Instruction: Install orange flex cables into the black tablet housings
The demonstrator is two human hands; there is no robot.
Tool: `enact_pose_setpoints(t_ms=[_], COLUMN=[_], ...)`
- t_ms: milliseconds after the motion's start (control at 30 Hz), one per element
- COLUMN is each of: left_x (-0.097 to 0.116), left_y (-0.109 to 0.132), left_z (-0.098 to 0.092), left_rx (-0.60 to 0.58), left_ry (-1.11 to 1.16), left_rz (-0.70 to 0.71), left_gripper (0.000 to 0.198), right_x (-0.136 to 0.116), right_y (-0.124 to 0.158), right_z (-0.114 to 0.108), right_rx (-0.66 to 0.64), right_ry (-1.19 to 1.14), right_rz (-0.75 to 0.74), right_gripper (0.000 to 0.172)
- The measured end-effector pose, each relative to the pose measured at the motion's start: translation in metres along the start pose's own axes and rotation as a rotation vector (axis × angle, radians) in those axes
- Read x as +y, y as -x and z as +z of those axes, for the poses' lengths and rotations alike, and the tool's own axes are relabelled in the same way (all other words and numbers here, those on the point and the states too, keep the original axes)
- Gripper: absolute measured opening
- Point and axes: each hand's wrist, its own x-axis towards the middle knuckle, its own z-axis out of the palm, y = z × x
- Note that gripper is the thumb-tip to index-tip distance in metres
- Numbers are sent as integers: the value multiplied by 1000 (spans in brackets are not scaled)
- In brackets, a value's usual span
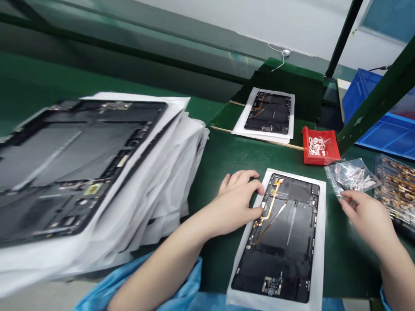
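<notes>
We see a dark tablet back panel (pixel 279 242) lying on a white sheet (pixel 319 259) at lower centre of the frame, its long axis running nearly toward the viewer. A yellow-orange flex cable (pixel 270 207) runs along its upper left part. The left hand (pixel 235 201) lies against the panel's left edge, its grip open, with the fingertips touching the panel and no part of it held. At right of the frame, the right hand (pixel 366 218) has its grip closed on the lower corner of a clear plastic bag (pixel 352 175) of small white-and-pink strips, just beside the panel.

Beyond the bag, at the right edge, we note a clear tray of orange flex cables (pixel 397 185). A red tray (pixel 319 147) of similar strips stands above the panel. At upper centre, a second panel (pixel 267 113) lies on its own white sheet. A tall stack of panels on white sheets (pixel 65 172) fills the left of the frame, on the green desk (pixel 220 155). At upper right we see a blue crate (pixel 359 97)
</notes>
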Motion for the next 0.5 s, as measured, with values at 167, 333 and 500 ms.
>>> enact_pose_setpoints(t_ms=[167,333,500], left_x=[-7,-7,2], left_y=[-2,-2,3], left_z=[6,7,4], left_rx=[27,15,-11], left_ry=[-5,-5,43], left_rz=[23,31,45], left_gripper=[26,29,33], right_x=[15,25,21], right_y=[-5,-13,-8], right_z=[11,17,12], right_rx=[192,140,290], right_ry=[151,230,196], right_rz=[69,-40,-22], right_gripper=[30,27,26])
